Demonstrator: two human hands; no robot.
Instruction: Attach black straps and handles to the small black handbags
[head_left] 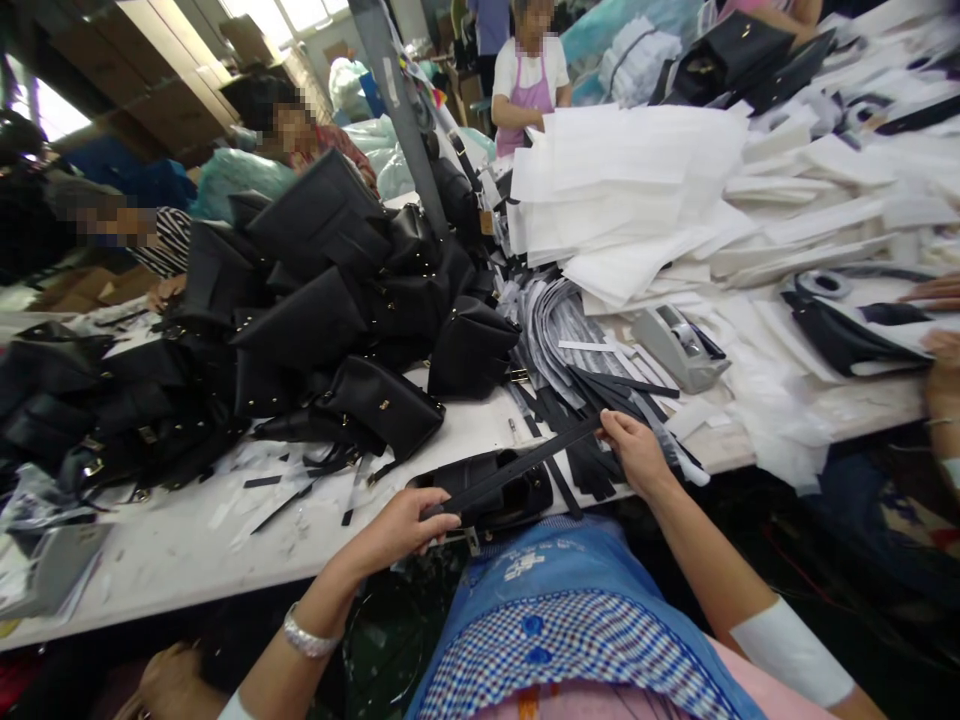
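Note:
A black strap (525, 460) stretches between my two hands, slanting up to the right. My left hand (411, 522) is closed on its lower left end, with thumb and fingers pinching it. At the upper right end, my right hand (628, 445) pinches the strap between thumb and fingertips. Beneath the strap, a black handbag (536, 492) lies at the table's front edge, partly covered by it. To the right of the bag, a bundle of black straps (592, 460) spreads over the edge near my right hand, some in clear wrapping.
Black handbags (307, 320) are heaped at left and centre. White sheets (630, 180) are stacked at the back right. A grey tape dispenser (679, 348) stands right of the straps. At far right, a co-worker's hands are beside another black bag (855, 335).

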